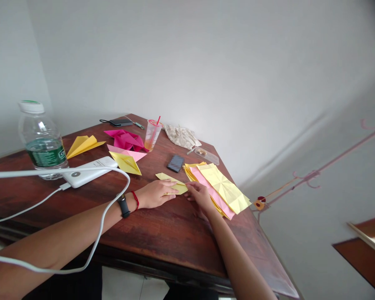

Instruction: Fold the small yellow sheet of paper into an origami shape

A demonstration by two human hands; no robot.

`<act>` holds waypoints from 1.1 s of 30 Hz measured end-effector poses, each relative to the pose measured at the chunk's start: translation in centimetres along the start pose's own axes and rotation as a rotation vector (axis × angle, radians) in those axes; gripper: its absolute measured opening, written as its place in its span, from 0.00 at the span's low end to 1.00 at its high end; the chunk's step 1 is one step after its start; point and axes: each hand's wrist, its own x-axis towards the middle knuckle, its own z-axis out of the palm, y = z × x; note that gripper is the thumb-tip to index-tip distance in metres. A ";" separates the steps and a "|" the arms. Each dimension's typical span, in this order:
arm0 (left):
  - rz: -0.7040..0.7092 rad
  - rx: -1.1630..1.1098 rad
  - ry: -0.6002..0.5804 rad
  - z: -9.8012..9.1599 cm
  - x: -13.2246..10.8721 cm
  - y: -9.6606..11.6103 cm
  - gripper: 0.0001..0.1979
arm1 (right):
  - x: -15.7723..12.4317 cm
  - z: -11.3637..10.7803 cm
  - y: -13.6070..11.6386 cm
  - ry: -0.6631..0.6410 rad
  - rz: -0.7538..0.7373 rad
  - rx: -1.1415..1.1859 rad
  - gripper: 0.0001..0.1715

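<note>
A small folded pale yellow paper (pixel 181 188) lies on the dark red-brown wooden table (pixel 162 237). Across its middle rest the fingers of my left hand (pixel 158 193), spread and pressing it flat. The fingertips of my right hand (pixel 200 195) pinch the paper's right end. Just beyond my right hand is a stack of creased sheets, with a yellow sheet (pixel 226 187) on top and a pink sheet (pixel 211 189) beneath. A dark phone (pixel 175 163) sits behind the folded paper.
Folded papers in yellow (pixel 126 162), magenta (pixel 125 139) and orange-yellow (pixel 85 146) lie back left. A cup (pixel 152 135) with a straw, a cloth (pixel 181 136) and a clear tray (pixel 207 155) stand behind. A bottle (pixel 45 146) and white power bank (pixel 90 171) with looping cable are left.
</note>
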 end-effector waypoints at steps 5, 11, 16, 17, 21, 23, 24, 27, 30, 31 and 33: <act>-0.039 -0.037 -0.034 -0.2 0.0 0.1 0.19 | 0.3 -0.2 0.3 -0.059 -0.173 -0.239 0.22; -0.051 -0.076 -0.028 -0.1 0.1 0.2 0.19 | 0.4 -0.3 0.2 -0.018 -0.336 -0.331 0.15; -0.035 -0.122 -0.023 0.1 0.0 0.0 0.19 | 0.4 -0.1 0.4 0.006 -0.285 -0.338 0.16; -0.034 -0.132 -0.038 0.2 0.0 0.0 0.19 | 0.4 -0.1 0.4 0.016 -0.281 -0.349 0.17; -0.018 -0.155 -0.128 0.1 -0.1 0.1 0.21 | 0.4 -0.3 0.2 0.025 -0.244 -0.339 0.16; 0.011 -0.149 -0.161 0.0 -0.2 0.3 0.22 | 0.3 -0.5 -0.1 0.010 -0.210 -0.327 0.17; 0.024 -0.143 -0.170 0.0 -0.2 0.3 0.22 | 0.2 -0.6 -0.3 -0.002 -0.190 -0.328 0.17; 0.033 -0.125 -0.191 0.1 -0.4 0.2 0.22 | 0.0 -0.9 -0.6 -0.064 -0.132 -0.336 0.17; 0.013 -0.116 -0.184 0.4 -0.5 -0.2 0.21 | -0.1 -0.9 -0.7 -0.118 -0.088 -0.308 0.16; 0.011 -0.115 -0.179 0.5 -0.5 -0.4 0.21 | -0.1 -0.9 -0.7 -0.121 -0.075 -0.293 0.16; 0.009 -0.117 -0.168 0.7 -0.5 -0.5 0.20 | -0.1 -0.8 -0.6 -0.107 -0.048 -0.259 0.16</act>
